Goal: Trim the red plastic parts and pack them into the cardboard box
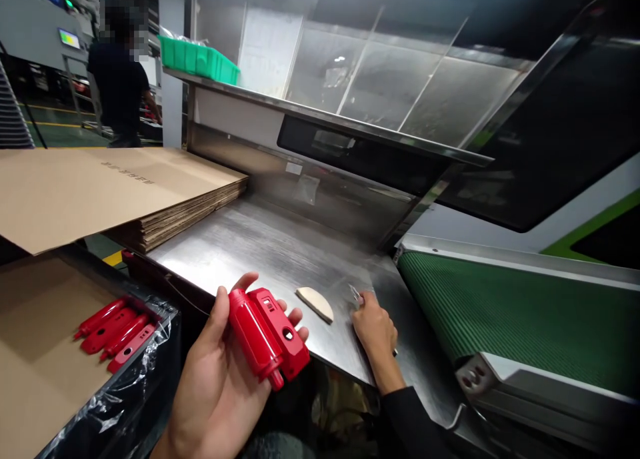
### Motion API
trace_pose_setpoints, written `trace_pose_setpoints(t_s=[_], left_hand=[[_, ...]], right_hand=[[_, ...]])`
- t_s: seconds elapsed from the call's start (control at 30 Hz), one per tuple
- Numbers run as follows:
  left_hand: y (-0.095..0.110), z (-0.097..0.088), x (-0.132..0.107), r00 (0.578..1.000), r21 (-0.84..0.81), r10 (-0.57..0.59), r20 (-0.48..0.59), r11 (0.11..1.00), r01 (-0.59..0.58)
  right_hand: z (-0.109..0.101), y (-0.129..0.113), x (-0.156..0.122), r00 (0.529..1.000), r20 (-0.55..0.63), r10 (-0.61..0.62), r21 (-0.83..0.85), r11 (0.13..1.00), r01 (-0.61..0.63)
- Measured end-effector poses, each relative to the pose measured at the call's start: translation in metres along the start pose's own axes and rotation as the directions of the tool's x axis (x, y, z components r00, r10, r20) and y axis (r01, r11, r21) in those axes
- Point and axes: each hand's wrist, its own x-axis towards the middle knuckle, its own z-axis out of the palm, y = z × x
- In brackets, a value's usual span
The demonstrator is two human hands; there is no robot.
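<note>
Left hand cupping red housing, right hand pinching small blade beside it.

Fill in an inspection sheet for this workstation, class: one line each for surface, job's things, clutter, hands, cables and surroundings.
Surface: steel worktop, scuffed and shiny.
Job's things: red plastic housing in the left hand; four more red parts lie on cardboard in a film-lined box to the left.
Clutter: pale half-round pad on the worktop; stack of flat cardboard sheets.
Hands: left hand cradles the housing; right hand rests on the worktop, gripping a small metal tool.
Cables: nothing seen.
Surroundings: green conveyor belt to the right, green bin on a shelf, another person standing far left.
</note>
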Motion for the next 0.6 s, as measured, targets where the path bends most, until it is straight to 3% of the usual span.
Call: trace_pose_setpoints(t_s=[0.17, 0.3, 0.4, 0.5, 0.6], left_hand=[[-0.015, 0.0, -0.003, 0.951, 0.129, 0.307, 0.034, 0.942, -0.309], [-0.025, -0.001, 0.003, 0.838, 0.217, 0.54, 0.072, 0.812, -0.542], [-0.029, 0.001, 0.006, 0.778, 0.26, 0.622, 0.086, 0.74, -0.62], [-0.026, 0.004, 0.006, 0.782, 0.266, 0.62, 0.066, 0.744, -0.613], [-0.019, 0.001, 0.006, 0.829, 0.282, 0.557, 0.044, 0.789, -0.545]], right_hand=[[-0.004, -0.002, 0.0, 1.0, 0.026, -0.011, -0.005, 1.0, 0.011], [-0.006, -0.002, 0.001, 0.999, 0.034, -0.016, -0.003, 1.0, 0.016], [-0.005, -0.003, 0.002, 0.999, 0.04, -0.022, -0.006, 1.0, 0.022], [-0.005, -0.003, 0.003, 0.999, 0.039, -0.032, -0.008, 0.999, 0.032], [-0.004, -0.003, 0.003, 0.999, 0.032, -0.038, -0.007, 0.999, 0.038]])
